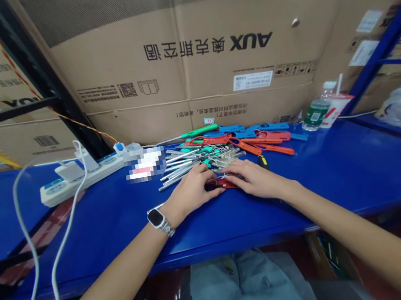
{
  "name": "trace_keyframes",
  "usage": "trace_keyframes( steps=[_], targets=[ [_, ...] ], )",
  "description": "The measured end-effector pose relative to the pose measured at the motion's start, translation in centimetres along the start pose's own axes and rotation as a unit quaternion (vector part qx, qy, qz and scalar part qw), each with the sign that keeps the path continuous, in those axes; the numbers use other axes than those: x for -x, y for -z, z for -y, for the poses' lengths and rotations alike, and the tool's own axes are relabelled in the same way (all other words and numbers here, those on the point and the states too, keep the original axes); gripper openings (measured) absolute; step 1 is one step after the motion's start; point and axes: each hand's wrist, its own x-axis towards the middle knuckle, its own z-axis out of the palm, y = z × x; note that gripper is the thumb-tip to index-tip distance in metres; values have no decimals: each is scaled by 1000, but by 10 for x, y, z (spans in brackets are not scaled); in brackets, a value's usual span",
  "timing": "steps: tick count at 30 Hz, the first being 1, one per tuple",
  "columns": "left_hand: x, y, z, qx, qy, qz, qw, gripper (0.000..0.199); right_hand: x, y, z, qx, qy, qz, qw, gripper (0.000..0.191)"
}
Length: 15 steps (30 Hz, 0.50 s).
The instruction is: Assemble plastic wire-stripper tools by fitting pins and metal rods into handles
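My left hand (194, 188) and my right hand (257, 177) meet at the front of a pile of parts. Both are closed around a red plastic casing (229, 182), which looks like a long-nosed lighter's handle. A thin pale wire shows at its top, between my fingertips. My fingers hide much of the casing. Just behind lie silver metal tubes (177, 171) with green pieces and loose thin wires. Red casings (280, 150) and blue casings (268, 128) are heaped at the back. Beside my right hand is a yellow-and-black handle (262, 161).
A white power strip (71, 187) with plugs and cables lies left on the blue table (345, 176). A green-handled screwdriver (199, 131) rests behind the pile. A water bottle (314, 114) and a red-and-white cup (335, 109) stand right. Large cartons (191, 7) form the back.
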Motion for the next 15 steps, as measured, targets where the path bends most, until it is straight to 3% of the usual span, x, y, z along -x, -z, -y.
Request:
trace_keyframes(
  steps=[5,15],
  targets=[
    [1,0,2,-6,-19,0,1000,28,4,-8,-2,-76,-29,-51,995,15],
    [1,0,4,-10,-37,5,999,23,7,-16,2,-12,-6,-94,995,13]
  ],
)
